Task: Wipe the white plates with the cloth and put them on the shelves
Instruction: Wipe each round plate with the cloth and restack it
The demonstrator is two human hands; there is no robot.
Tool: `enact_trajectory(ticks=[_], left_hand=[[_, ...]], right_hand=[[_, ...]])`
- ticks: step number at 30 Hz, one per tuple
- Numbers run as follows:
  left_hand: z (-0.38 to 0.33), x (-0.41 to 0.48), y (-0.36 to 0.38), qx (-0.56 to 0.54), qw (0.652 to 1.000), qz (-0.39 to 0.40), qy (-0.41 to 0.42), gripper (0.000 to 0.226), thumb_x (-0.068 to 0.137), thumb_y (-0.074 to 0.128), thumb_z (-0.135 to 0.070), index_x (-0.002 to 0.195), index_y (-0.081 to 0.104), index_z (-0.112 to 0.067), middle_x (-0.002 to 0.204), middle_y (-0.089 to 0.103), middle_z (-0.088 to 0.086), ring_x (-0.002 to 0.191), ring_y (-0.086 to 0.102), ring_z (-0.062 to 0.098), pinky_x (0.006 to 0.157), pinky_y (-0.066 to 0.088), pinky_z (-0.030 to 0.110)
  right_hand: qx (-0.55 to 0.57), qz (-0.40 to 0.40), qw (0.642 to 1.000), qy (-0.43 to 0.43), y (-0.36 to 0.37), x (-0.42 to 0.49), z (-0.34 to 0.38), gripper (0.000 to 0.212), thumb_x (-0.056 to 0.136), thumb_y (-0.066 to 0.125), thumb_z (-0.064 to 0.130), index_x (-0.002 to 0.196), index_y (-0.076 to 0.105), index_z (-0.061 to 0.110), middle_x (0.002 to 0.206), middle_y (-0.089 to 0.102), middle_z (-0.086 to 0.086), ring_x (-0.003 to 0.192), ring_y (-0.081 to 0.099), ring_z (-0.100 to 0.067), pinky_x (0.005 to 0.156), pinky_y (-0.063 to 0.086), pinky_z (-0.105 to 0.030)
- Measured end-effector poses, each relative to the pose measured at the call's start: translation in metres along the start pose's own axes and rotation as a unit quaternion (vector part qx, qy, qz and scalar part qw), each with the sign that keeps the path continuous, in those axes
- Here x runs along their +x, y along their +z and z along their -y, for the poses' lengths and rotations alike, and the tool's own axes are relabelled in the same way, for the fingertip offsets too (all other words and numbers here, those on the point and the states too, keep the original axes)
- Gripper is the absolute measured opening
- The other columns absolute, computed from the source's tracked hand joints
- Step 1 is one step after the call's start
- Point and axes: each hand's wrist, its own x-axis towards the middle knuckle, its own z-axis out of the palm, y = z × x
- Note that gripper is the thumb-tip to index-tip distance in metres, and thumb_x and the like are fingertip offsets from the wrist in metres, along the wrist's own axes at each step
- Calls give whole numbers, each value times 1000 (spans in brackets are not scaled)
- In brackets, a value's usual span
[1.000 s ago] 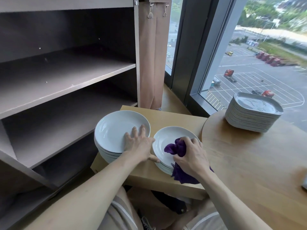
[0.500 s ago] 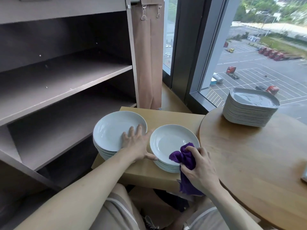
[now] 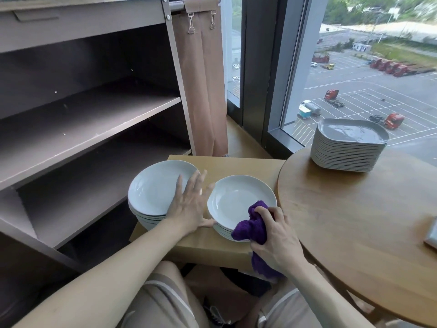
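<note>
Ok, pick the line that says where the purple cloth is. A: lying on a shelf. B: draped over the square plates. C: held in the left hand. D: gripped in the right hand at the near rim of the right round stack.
D: the right hand grips the purple cloth at the near rim of the right round stack.

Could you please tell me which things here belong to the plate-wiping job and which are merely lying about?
Job: purple cloth in the right hand; left plate stack by the left hand; right plate stack; shelves; probably the square plate stack.
Lying about: curtain; round table; grey object at its edge.
</note>
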Motion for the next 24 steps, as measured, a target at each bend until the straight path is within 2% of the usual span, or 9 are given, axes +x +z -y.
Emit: enact_trajectory(ticks=[2,3,4,6,9,11,15,21,24], left_hand=[[-12,-7,-1,21,993,-80,86,76,78,78,-51,143,53,-20,161,33,14,152,27,32,124,19,53],[-19,-9,1,22,985,-116,129,58,76,83,-33,129,67,-18,150,50,12,143,43,30,118,35,49],[-25,-10,2,9,981,-117,156,43,79,79,-19,121,71,-18,143,58,8,139,49,29,113,41,45],[-36,-9,6,20,985,-26,167,37,91,57,-3,123,68,-19,138,59,2,138,46,26,112,36,39],[-42,-9,2,65,984,28,162,37,89,49,2,113,68,-20,109,67,-2,111,59,23,100,39,32],[-43,-8,0,83,982,41,163,36,88,49,4,110,68,-18,104,68,1,102,63,25,95,42,33],[-47,-8,-3,101,980,42,166,35,89,45,6,107,66,-15,103,69,3,101,64,26,95,41,34],[-42,-13,2,76,984,42,158,43,92,40,5,118,63,-18,111,67,0,107,62,24,90,39,33],[-42,-20,-5,74,982,22,174,36,87,53,-1,107,70,-25,96,70,-6,93,66,16,81,49,28]], right_hand=[[-5,0,1000,-1,0,1,1,79,74,72,46,143,35,40,136,38,9,120,42,-23,93,48,-37],[-6,1,1000,0,0,2,2,78,74,72,46,143,36,39,136,38,9,119,42,-23,92,48,-38],[-4,1,1000,0,-1,2,2,78,74,72,46,142,37,39,136,39,9,118,43,-24,91,48,-38],[2,2,1000,0,-3,3,1,75,73,72,45,140,39,38,133,40,9,115,44,-23,89,48,-37],[13,2,1000,-2,-5,3,2,71,74,73,44,137,42,38,128,40,10,111,44,-22,86,48,-36],[22,-3,1000,-1,-6,4,3,69,74,73,43,136,43,38,127,41,11,110,45,-22,87,48,-36],[32,-13,999,5,-6,1,6,69,74,72,44,137,44,37,127,43,10,108,44,-21,88,47,-36],[24,-21,999,-2,-3,-3,11,67,75,72,44,136,45,34,127,46,7,104,45,-20,87,47,-34],[28,-26,999,0,-3,-3,10,68,75,72,44,136,44,34,127,46,7,104,44,-19,86,46,-33]])
